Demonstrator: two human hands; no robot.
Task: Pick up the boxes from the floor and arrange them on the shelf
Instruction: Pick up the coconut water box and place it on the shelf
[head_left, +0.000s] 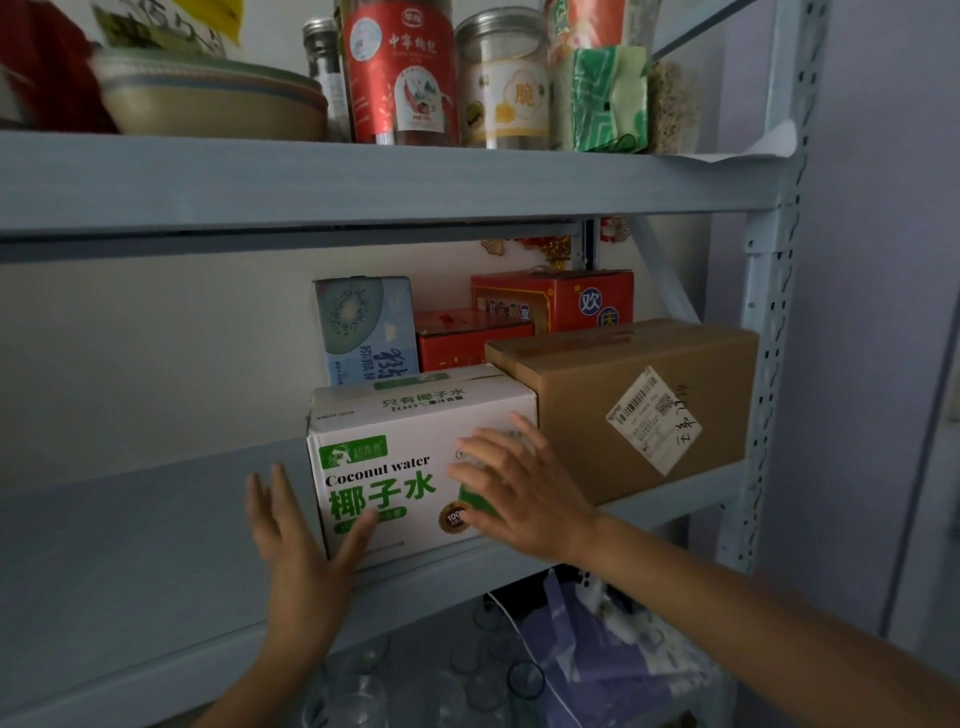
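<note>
We see the coconut water box (415, 467), white w/ green print, standing upright on the middle shelf board (130, 545). Its front face is at the board's front edge, somewhat rt of the board's middle. The left hand (296, 545) is released: fingers straight, pointing up along the box's left side, thumb lying on the front face near the bottom left corner. The right hand (519, 488) is released too, fingers spread flat on the rt half of the front face, tips near the top rt corner. Neither hand curls round anything.

Just beside the box on its rt, a brown carton (649, 384) w/ a white shipping label sits in the board's front rt corner; we can't tell if the two touch. Behind them, toward the back edge, are a pale kiwi box (363, 327), upright, a low red box (467, 338) and a taller red box (561, 301).

On the upper shelf board (363, 176), near its front edge, are stacked bowls (208, 98) at left, then a red-label jar (400, 73), a clear jar (504, 88) and a green packet (602, 98). Below the middle board are glass cups (363, 691) and a purple bag (623, 665).
</note>
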